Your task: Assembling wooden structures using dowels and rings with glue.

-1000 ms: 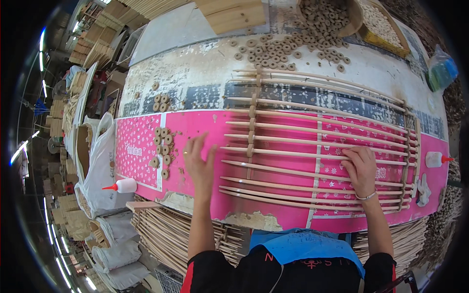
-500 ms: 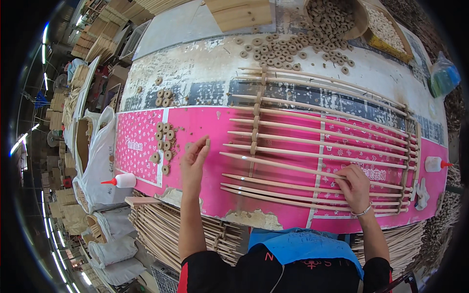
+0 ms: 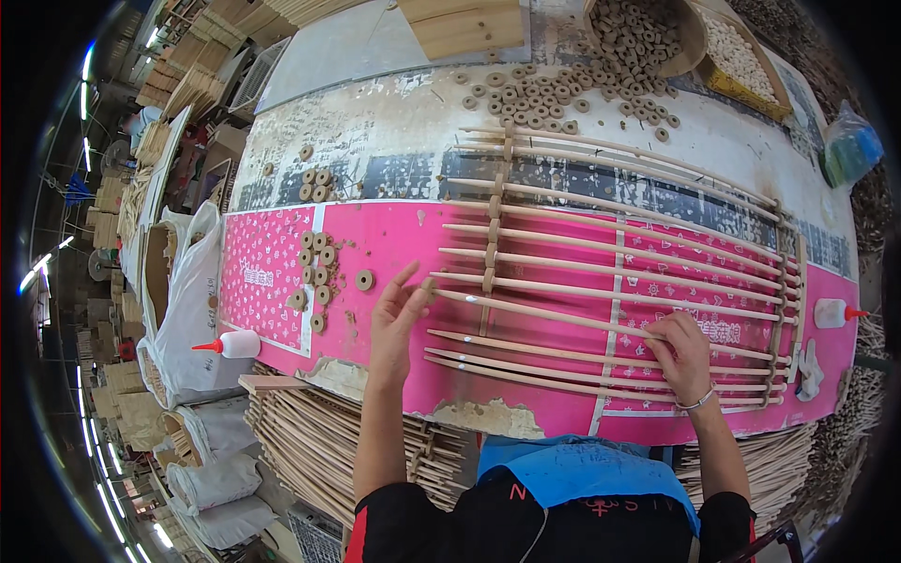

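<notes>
My left hand [image 3: 394, 324] pinches a small brown wooden ring [image 3: 430, 284] at the tapered left end of a wooden rod [image 3: 554, 311]. Whether the tip is inside the ring's hole is too small to tell. My right hand [image 3: 680, 352] grips the same rod farther right, fingers closed round it. A white wet spot shows near its tip. Above it, several pale rods run side by side through a column of rings [image 3: 493, 208]. Three rods with white spots [image 3: 526, 347] lie below, nearer me, without rings at their left ends.
Loose rings [image 3: 321, 253] lie left of my left hand; more spill from a tub [image 3: 690, 42] at the back. Red-tipped white bottles [image 3: 241, 344] stand at either side. A yellow box [image 3: 746, 70] holds pale pieces. Stacked rods [image 3: 338, 441] lie below the table's front edge.
My left hand has moved right with the ring, bringing it to the rod's tip. A loose ring behind that hand is now uncovered. My right hand has stayed on the rod.
</notes>
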A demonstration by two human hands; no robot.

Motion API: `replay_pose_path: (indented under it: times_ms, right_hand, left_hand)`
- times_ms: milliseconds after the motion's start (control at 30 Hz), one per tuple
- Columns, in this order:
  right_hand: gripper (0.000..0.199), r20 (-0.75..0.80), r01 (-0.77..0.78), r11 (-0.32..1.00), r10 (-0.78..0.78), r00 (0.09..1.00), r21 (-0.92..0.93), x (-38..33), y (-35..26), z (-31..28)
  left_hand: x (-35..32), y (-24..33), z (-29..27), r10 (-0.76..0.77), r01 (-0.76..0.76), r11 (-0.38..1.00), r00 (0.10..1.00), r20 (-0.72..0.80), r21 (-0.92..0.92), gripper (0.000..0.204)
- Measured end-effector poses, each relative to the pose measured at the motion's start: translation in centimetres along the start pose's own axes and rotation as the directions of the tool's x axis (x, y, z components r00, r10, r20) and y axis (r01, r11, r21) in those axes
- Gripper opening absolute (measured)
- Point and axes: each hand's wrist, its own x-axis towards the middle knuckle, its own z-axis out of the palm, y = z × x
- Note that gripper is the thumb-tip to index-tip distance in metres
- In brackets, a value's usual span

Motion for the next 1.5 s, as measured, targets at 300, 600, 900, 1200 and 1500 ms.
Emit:
replay_pose_path:
  times_ms: [300, 600, 900, 1200, 1500]
  right_hand:
    - [0.016, -0.022, 0.031, 0.999, -0.031, 0.999, -0.009, 0.4, -0.6, 0.4]
    - [0.017, 0.018, 0.068, 0.974, -0.066, 0.998, -0.216, 0.0, 0.1, -1.0]
    - [0.016, 0.017, 0.023, 0.99, -0.021, 1.0, -0.139, 0.2, 0.8, 0.5]
    - [0.017, 0.015, 0.054, 0.994, -0.053, 0.998, -0.094, 0.3, 1.3, 0.3]
    - [0.012, 0.016, 0.084, 0.994, -0.083, 0.996, -0.076, 1.0, 1.8, 0.8]
  left_hand:
    - [-2.6, 0.0, 3.9, 0.153, -0.153, 0.988, 0.988, -0.02, -0.001, 0.094]
    - [-2.5, -1.0, 5.7, 0.16, -0.161, 0.987, 0.987, 0.015, 0.023, 0.094]
    - [-3.1, -1.1, 6.0, 0.247, -0.242, 0.961, 0.969, -0.02, 0.131, 0.085]
    - [-3.1, -1.7, 5.9, 0.247, -0.243, 0.959, 0.969, -0.009, 0.149, 0.083]
    - [-3.5, -1.2, 5.9, 0.161, -0.157, 0.967, 0.987, -0.004, 0.203, 0.082]
